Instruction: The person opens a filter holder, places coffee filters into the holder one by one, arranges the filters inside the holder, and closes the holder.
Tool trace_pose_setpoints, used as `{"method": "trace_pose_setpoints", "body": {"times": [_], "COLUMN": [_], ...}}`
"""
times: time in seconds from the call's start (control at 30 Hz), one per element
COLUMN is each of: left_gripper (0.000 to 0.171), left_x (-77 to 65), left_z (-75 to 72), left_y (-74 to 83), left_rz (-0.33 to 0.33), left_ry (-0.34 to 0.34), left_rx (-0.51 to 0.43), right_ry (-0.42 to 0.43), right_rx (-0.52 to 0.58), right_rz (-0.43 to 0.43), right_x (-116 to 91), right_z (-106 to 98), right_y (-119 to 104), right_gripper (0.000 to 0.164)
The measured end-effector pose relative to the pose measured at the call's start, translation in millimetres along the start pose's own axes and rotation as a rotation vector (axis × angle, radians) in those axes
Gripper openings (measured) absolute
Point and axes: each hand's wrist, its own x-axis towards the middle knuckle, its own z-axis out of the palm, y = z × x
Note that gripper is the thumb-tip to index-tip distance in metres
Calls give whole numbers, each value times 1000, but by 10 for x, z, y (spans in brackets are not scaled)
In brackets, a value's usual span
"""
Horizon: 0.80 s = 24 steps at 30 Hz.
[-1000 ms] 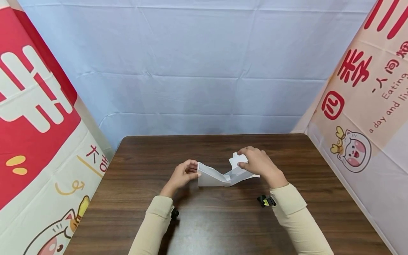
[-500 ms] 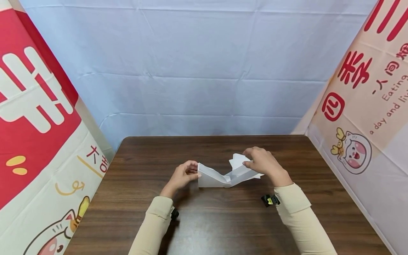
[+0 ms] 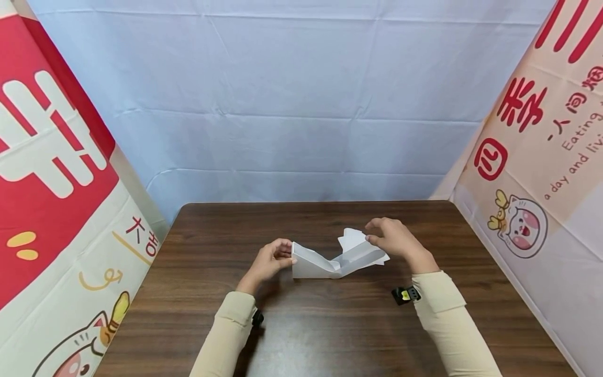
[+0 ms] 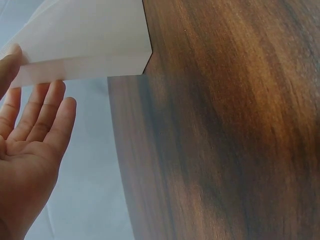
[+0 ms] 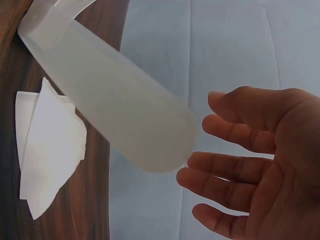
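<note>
A white box (image 3: 313,264) with slanting sides stands in the middle of the table. From its right end a translucent, round-ended flap (image 3: 363,256) slopes up to the right; the right wrist view shows this flap (image 5: 115,100) from close by. My left hand (image 3: 268,260) pinches the box's left end, thumb on the near side and fingers behind it. In the left wrist view, that hand (image 4: 35,130) has its fingertips right at the edge of the box (image 4: 95,50). My right hand (image 3: 393,238), fingers spread and slightly bent, holds nothing beside the flap's raised end.
Folded white sheets (image 3: 349,238), paper or cloth, lie on the table behind and under the flap; the right wrist view shows these sheets (image 5: 52,150) fanned out. Dark wood forms the tabletop (image 3: 235,225). A pale cloth backdrop (image 3: 292,131) hangs behind it, with printed cloths on both sides.
My right hand has let go of the flap and moved off to the right, fingers opening. The flap stays raised at a slant. My left hand keeps its place on the box.
</note>
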Motion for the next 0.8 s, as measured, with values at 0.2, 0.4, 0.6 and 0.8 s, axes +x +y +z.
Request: {"method": "trace_pose_setpoints", "body": {"times": [0.2, 0.4, 0.6, 0.8], "left_gripper": [30, 30, 30, 30], "left_x": [-3, 8, 27, 31], "left_z": [9, 13, 15, 16], "left_y": [-27, -17, -22, -53], "left_rz": [8, 9, 12, 28], "left_ry": [9, 5, 8, 5], "left_rx": [7, 25, 26, 23], "right_ry": [8, 14, 11, 19], "right_rx": [17, 42, 88, 123], "right_rz": [0, 48, 75, 91], "right_x": [9, -10, -16, -26], "right_z": [29, 46, 70, 48], "right_y": [74, 165, 249, 278], "right_gripper": [21, 21, 21, 23]}}
